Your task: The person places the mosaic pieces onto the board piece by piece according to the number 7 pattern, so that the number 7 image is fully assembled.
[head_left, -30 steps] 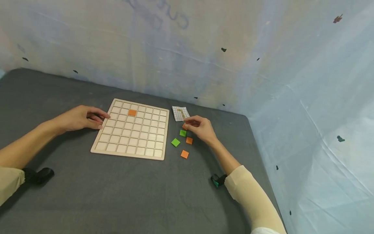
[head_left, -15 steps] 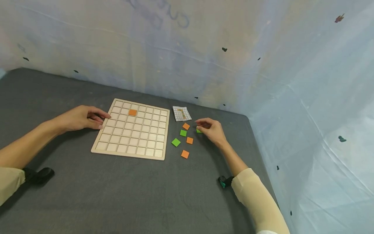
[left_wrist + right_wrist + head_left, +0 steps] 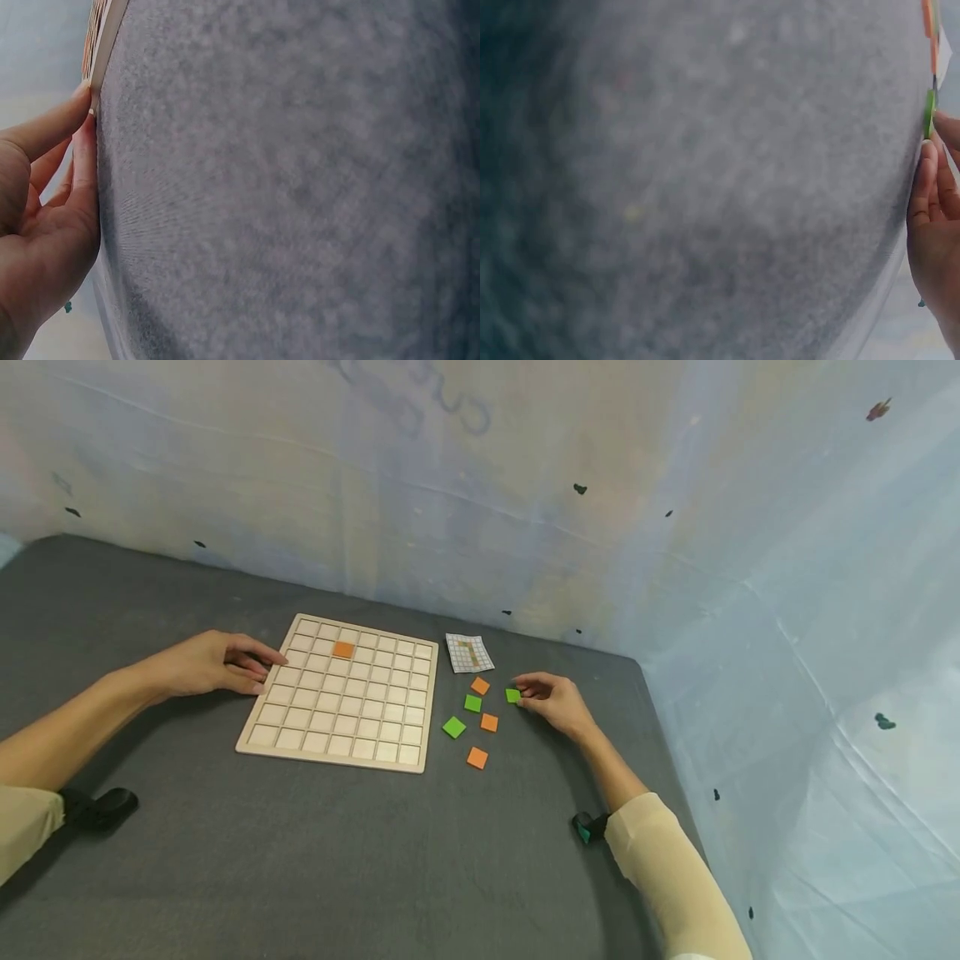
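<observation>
A pale wooden grid board [image 3: 337,714] lies on the dark table with one orange tile [image 3: 342,649] in its upper part. At the board's left edge, my left hand [image 3: 217,664] grips the rim between thumb and fingers; the left wrist view shows the fingertips on the board's edge [image 3: 109,41]. To the right, my right hand [image 3: 557,702] holds a square green tile [image 3: 512,695] by its right side, low at the table. In the right wrist view, the thumb and a finger meet the green tile [image 3: 929,112].
Loose tiles lie between board and right hand: orange tiles [image 3: 489,722], [image 3: 477,757], [image 3: 480,686] and green tiles [image 3: 472,702], [image 3: 453,727]. A small printed pattern card [image 3: 469,653] lies behind them. A draped sheet [image 3: 420,527] rises behind the table.
My right hand has moved right, from an orange tile near the card to the green tile, which it now holds. The left hand stays at the board's edge.
</observation>
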